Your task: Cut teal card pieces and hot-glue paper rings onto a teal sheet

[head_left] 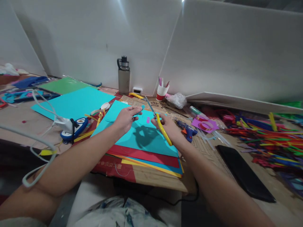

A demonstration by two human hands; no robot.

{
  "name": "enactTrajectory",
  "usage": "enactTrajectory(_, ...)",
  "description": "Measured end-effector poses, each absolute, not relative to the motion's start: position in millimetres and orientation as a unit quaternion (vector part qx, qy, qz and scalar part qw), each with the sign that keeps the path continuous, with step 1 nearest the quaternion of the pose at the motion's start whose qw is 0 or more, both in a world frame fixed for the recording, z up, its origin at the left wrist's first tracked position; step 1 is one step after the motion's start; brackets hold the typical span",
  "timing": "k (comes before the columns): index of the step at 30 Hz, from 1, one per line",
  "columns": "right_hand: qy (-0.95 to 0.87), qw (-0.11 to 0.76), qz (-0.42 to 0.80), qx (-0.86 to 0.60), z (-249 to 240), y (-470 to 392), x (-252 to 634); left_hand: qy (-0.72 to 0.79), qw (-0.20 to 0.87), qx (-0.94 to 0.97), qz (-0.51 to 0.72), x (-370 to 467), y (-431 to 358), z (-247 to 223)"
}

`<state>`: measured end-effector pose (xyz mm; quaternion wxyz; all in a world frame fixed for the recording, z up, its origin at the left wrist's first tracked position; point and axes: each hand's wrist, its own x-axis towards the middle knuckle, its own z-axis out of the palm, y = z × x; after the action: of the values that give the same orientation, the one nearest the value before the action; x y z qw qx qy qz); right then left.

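Above a stack of coloured sheets, my left hand [126, 119] pinches a small teal piece [143, 107], perhaps paper. My right hand [169, 126] grips yellow-handled scissors [163, 130], whose blades point up and away, a little right of the piece and apart from it. Both hands cast a shadow on the turquoise sheet [123, 140] that tops the stack. A small pink piece [148, 119] lies on that sheet between the hands. Red, blue, orange and yellow sheets stick out below it at the near edge.
A bottle [124, 78] and a paper cup [162, 92] with pens stand by the wall. To the right are a blue glue gun [189, 133], a black phone-like slab [243, 171] and many coloured strips [272, 138]. Cables hang around a blue-and-white device [77, 127] at left.
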<state>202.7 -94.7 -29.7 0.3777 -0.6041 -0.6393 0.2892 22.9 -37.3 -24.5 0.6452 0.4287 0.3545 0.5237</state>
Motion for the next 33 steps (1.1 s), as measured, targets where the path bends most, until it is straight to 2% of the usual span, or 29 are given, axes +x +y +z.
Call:
enactTrajectory(4,-0.625,0.266,0.171,-0.714,-29.8,-92.2,203.8,0.356,0.655,0.396,0.537,22.5,-32.2,-27.6)
enactTrajectory(8,-0.665,0.142,0.048,-0.731,-38.8,-93.8,203.6,0.332,0.705,0.364,0.510,21.6,-27.7,-27.6)
enactTrajectory(11,-0.683,0.082,0.048,-0.724,-42.5,-93.8,204.4,0.334,0.722,0.347,0.496,21.7,-27.8,-25.7)
enactTrajectory(21,-0.713,0.037,0.043,-0.699,-42.1,-89.8,211.2,0.325,0.720,0.358,0.498,24.9,-30.5,-24.9)
enactTrajectory(24,-0.696,0.117,0.040,-0.708,-37.1,-92.2,211.2,0.326,0.709,0.375,0.500,25.9,-31.6,-25.3)
enactTrajectory(26,-0.685,0.250,0.093,-0.678,-29.8,-93.1,207.3,0.324,0.690,0.403,0.507,27.0,-33.0,-26.2)
enactTrajectory(29,-0.644,0.442,0.238,-0.578,-16.0,-93.3,195.5,0.312,0.658,0.461,0.508,28.4,-35.7,-28.2)
enactTrajectory(31,-0.611,0.502,0.295,-0.536,-8.3,-92.9,186.3,0.313,0.639,0.494,0.499,28.7,-37.4,-29.6)
enactTrajectory(33,-0.601,0.523,0.317,-0.515,-3.7,-91.8,179.1,0.318,0.621,0.522,0.490,28.5,-38.9,-30.8)
